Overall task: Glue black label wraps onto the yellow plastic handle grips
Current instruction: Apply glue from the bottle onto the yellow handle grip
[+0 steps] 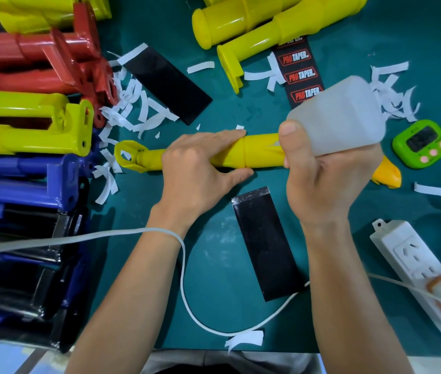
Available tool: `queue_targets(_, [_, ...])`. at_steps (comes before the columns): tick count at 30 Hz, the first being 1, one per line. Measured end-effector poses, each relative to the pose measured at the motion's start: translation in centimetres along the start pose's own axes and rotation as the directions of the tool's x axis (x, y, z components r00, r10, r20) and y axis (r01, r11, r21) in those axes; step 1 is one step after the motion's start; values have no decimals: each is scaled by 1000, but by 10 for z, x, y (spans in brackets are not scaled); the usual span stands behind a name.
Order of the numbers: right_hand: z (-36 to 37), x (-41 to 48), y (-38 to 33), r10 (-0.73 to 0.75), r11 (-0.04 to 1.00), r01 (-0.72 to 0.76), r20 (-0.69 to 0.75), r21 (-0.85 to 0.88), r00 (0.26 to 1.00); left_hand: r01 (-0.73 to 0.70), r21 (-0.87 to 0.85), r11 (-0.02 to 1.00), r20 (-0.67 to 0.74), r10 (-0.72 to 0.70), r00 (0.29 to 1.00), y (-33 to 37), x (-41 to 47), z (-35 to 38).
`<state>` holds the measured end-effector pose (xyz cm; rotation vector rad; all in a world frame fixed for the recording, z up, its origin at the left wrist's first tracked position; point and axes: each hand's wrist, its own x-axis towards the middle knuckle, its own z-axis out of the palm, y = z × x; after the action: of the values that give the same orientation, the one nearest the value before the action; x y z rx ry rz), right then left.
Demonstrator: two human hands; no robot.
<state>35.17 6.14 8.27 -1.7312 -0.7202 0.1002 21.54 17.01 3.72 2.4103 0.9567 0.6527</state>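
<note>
A yellow handle grip (257,153) lies crosswise on the green mat in the middle. My left hand (200,168) grips its middle, fingers over the top and thumb below. My right hand (324,179) grips a translucent white glue bottle (340,114), tipped so that its lower end meets the grip's right part; the nozzle is hidden by my thumb. A black label wrap (268,244) lies face down just below the grip. Another black wrap (168,82) lies at the upper left, and a printed "PRO TAPER" label (301,76) at the upper right.
Finished and raw grips in yellow, red and blue (25,125) are stacked along the left edge. More yellow grips (254,25) lie at the top. White backing strips (133,109) litter the mat. A green timer (421,144) and a white power strip (413,263) sit at right; a white cable (184,279) loops by my left wrist.
</note>
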Motion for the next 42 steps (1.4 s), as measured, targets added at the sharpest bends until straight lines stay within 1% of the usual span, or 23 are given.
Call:
queue_targets(10, [-2,0,-1,-81,993,78,-31,-93,996,-7,-8,1000,15,8,1000,-2,0,1])
queue_targets(16, [-4,2,-1,-112,989,105,-65,-105,992,-6,1,1000,11,6,1000,-1,0,0])
queue_targets(24, [-6,3,-2,-91,992,82,-92,-100,992,1,-3,1000,27,-1,1000,0,0,-2])
queue_targets(30, [-7,3,1,-99,992,92,-80,-87,992,7,-1,1000,30,-7,1000,2,0,-2])
queue_targets(38, [-10,6,1,-99,993,91,-117,-69,988,-1,2,1000,31,1,1000,3,0,-3])
queue_targets(42, [-11,8,0,-85,994,74,-159,-77,984,5,-1,1000,24,-5,1000,3,0,-3])
